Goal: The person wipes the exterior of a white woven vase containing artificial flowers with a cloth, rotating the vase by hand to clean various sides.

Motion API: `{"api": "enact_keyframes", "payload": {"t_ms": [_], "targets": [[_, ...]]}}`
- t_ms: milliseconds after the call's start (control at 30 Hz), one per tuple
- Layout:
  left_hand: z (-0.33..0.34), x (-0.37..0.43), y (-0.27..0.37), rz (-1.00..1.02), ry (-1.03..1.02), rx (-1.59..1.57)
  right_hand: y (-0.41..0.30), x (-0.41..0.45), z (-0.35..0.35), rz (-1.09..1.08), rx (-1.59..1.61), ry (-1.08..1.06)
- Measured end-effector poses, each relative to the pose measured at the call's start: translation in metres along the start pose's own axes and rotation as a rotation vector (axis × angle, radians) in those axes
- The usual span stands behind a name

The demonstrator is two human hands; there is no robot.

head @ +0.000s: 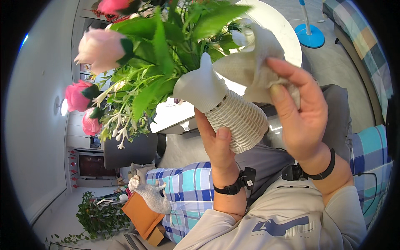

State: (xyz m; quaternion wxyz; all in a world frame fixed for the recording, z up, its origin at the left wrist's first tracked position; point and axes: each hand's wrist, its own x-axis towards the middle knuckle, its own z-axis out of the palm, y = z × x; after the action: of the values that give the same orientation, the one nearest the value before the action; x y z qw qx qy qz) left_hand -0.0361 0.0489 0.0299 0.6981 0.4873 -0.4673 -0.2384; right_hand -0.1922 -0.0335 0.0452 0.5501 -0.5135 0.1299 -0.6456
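Note:
My left hand (217,143) grips a white vase (239,122) around its ribbed, wicker-like lower body. The vase leans, its smooth flared mouth towards the upper left. Out of it spread pink roses (101,50), green leaves (162,47) and small white blossoms (120,132), which look artificial. Between thumb and fingers, my right hand (300,115) pinches a greyish-white cloth (262,59). The cloth is bunched at the fingers and hangs loosely just right of the vase's mouth; whether it touches the vase I cannot tell.
Behind the bouquet stands a table with a round white top (292,37). A blue round stand base (309,36) is on the floor at upper right. On the plaid sofa cover (190,184) a pale curly-coated pet (151,193) lies by an orange cushion (142,215).

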Motion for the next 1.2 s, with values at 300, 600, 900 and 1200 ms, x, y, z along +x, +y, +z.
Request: {"api": "enact_keyframes", "payload": {"t_ms": [300,600,900,1200], "targets": [[0.002,-0.006,-0.006,-0.002,-0.001,-0.007,-0.005,-0.027,0.018,-0.454,-0.540,-0.424],[0.007,-0.007,-0.009,-0.016,-0.003,0.008,-0.004,-0.015,0.037,-0.528,-0.782,-0.464],[0.007,-0.005,-0.007,-0.032,0.002,0.027,-0.002,-0.020,0.032,-0.475,-0.778,-0.528],[0.008,-0.009,-0.006,-0.039,0.002,0.051,0.001,-0.018,0.022,-0.442,-0.725,-0.630]]}}
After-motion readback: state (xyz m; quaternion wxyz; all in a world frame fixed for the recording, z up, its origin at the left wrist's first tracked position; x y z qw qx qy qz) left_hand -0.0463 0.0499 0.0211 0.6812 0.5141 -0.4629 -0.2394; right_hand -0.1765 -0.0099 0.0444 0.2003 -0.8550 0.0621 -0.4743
